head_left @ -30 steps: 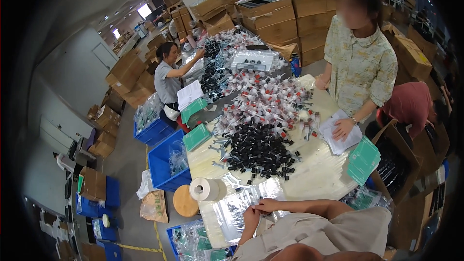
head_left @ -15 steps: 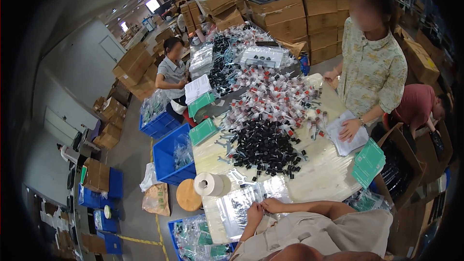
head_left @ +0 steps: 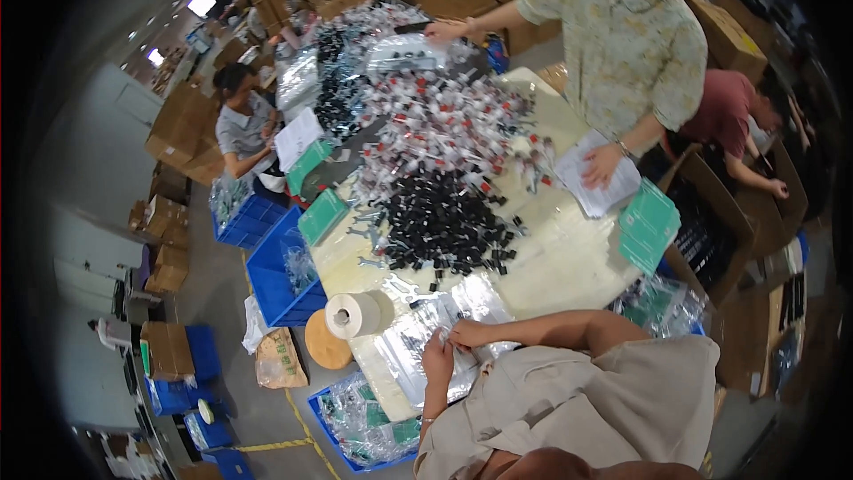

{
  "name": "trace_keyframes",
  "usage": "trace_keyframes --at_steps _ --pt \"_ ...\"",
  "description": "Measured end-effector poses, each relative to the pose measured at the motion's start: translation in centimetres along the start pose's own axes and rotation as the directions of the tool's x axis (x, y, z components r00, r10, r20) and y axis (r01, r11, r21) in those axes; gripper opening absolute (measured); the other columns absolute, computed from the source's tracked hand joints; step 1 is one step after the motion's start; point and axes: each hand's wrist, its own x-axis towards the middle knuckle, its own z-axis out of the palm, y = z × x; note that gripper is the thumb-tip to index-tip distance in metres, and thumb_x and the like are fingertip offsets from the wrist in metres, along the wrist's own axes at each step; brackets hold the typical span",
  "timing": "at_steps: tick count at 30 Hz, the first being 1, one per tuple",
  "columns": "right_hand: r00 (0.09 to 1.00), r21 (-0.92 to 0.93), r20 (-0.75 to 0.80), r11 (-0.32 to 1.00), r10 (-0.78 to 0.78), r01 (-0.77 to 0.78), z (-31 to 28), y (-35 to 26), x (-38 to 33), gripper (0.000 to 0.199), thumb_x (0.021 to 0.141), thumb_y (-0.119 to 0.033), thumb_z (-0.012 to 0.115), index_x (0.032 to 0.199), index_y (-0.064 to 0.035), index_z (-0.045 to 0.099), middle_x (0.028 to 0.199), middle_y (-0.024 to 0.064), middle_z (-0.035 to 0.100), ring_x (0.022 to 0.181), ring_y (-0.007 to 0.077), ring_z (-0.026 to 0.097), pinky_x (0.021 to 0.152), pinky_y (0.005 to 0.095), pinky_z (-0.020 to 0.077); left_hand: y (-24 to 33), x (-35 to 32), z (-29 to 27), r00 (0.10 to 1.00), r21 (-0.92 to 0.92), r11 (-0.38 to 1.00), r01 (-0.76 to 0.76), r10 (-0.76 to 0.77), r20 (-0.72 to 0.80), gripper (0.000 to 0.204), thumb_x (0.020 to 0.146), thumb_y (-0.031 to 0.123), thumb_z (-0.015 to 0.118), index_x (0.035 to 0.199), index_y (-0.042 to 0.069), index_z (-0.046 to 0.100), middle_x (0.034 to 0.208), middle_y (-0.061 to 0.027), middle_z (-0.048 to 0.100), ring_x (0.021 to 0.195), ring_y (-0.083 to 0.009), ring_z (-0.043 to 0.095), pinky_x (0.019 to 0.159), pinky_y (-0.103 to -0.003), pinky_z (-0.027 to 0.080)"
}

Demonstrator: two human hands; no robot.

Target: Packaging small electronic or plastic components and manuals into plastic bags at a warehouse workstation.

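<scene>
My left hand [head_left: 437, 359] and my right hand [head_left: 471, 334] meet at the table's near edge, fingertips pinched together. Whatever is between them is too small to make out. Under and beside them lie shiny clear plastic bags [head_left: 402, 357]. Just beyond the bags are a few loose open-ended wrenches [head_left: 400, 286]. A white roll [head_left: 353, 315] stands on the table corner to the left of my hands. Farther in is a heap of small black parts [head_left: 444, 222], and behind it a larger heap of small clear-wrapped pieces with red and white parts [head_left: 444, 129].
Across the table on the right, a person rests a hand on white papers [head_left: 597, 180], near green cards [head_left: 649, 227]. Another person sits at the far left. Blue crates [head_left: 277, 271], a round stool [head_left: 327, 342] and an open carton [head_left: 711, 204] stand around the table.
My view has shifted, so the table sits more to the left and higher. My hands remain together over the bags. The person across has stretched one arm out over the far heap.
</scene>
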Motion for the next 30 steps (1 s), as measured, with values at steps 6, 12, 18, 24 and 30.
trace_keyframes --at_steps 6,12,18,24,30 --pt "0.988 -0.511 -0.027 0.848 0.151 -0.143 -2.9 1.7 -2.2 0.035 0.082 -0.023 0.042 0.058 -0.0028 0.06 0.056 0.007 0.061 0.053 0.0158 0.062 0.055 0.031 0.0505 -4.9 0.1 -3.1 0.958 0.09 0.954 0.284 -0.286 0.006 0.068 0.066 -0.002 0.048 0.129 0.021 0.044 0.101 -0.0191 0.055 0.088 -0.0347 0.056 0.071 -0.043 0.046" --pt "0.948 -0.337 -0.317 0.933 0.013 -0.126 -7.8 4.7 -7.5 0.035 0.083 -0.035 0.05 0.075 -0.0037 0.063 0.071 0.0094 0.065 0.063 0.0224 0.063 0.061 0.0364 0.0496 0.0 1.6 -4.0 0.983 0.052 0.999 0.016 -0.025 0.183 0.064 0.068 -0.012 0.036 0.129 0.005 0.041 0.127 -0.0206 0.045 0.116 -0.0345 0.045 0.094 -0.037 0.038" --pt "0.13 -0.291 -0.956 0.911 -0.264 -0.293 -23.5 9.3 -18.9 0.013 0.074 -0.017 0.065 0.084 -0.0085 0.061 0.082 0.0083 0.061 0.08 0.025 0.058 0.073 0.0353 0.0453 2.7 2.9 -2.6 0.957 -0.108 0.99 0.096 -0.062 0.284 0.058 0.074 -0.009 0.042 0.131 0.001 0.037 0.127 -0.0201 0.046 0.113 -0.0329 0.048 0.091 -0.034 0.04" --pt "0.05 -0.192 -0.976 0.727 -0.212 -0.659 -29.4 11.2 -26.4 0.04 0.065 -0.017 0.071 0.101 -0.0078 0.055 0.11 0.0132 0.049 0.102 0.0336 0.048 0.086 0.0416 0.0424 3.0 2.9 -1.6 0.948 -0.152 0.983 0.104 -0.052 0.314 0.063 0.072 -0.01 0.045 0.133 0.002 0.034 0.124 -0.0176 0.049 0.079 -0.0268 0.059 0.075 -0.031 0.046" --pt "0.046 -0.037 -0.999 0.669 -0.004 -0.742 -28.9 11.4 -25.3 0.068 0.057 -0.028 0.076 0.115 -0.0073 0.047 0.119 0.0146 0.042 0.11 0.0341 0.041 0.088 0.0475 0.0388 1.7 2.7 -0.8 0.963 -0.17 0.984 0.051 -0.004 0.269 0.065 0.071 -0.01 0.048 0.133 0.001 0.033 0.121 -0.0176 0.052 0.077 -0.0258 0.059 0.074 -0.031 0.046"
